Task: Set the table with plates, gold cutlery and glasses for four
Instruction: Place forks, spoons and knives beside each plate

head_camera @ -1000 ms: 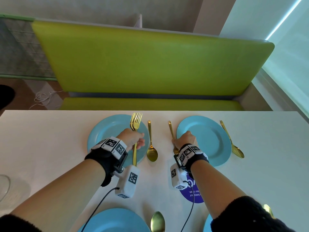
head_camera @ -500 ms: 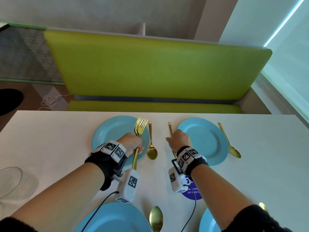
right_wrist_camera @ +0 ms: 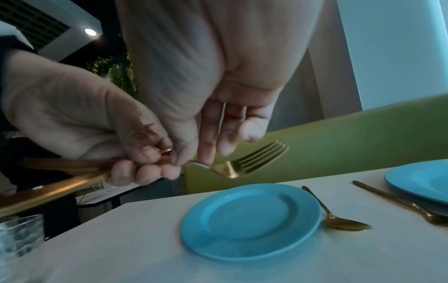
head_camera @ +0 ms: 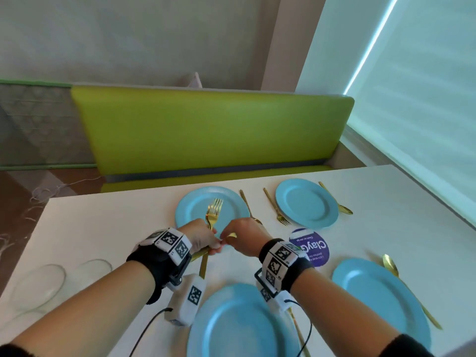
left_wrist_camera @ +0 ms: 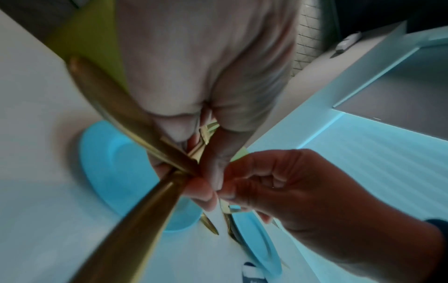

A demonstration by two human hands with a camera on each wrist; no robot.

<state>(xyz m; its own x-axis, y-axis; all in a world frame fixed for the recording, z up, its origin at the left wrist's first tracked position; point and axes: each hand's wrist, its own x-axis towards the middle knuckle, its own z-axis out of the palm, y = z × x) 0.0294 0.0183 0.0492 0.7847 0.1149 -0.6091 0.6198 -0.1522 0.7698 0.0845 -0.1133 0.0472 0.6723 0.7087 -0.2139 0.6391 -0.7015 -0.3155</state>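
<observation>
Your left hand (head_camera: 203,239) grips the bundled gold forks (head_camera: 213,215) above the far-left plate (head_camera: 195,210), tines pointing away toward the green bench (head_camera: 206,130), long axis running near to far. Your right hand (head_camera: 243,237) has left the fork (head_camera: 275,211) it laid beside the far-right plate (head_camera: 306,203) a second ago and now pinches one fork's neck in the bundle. So that setting has its fork, and the next one looks about to be drawn out.
</observation>
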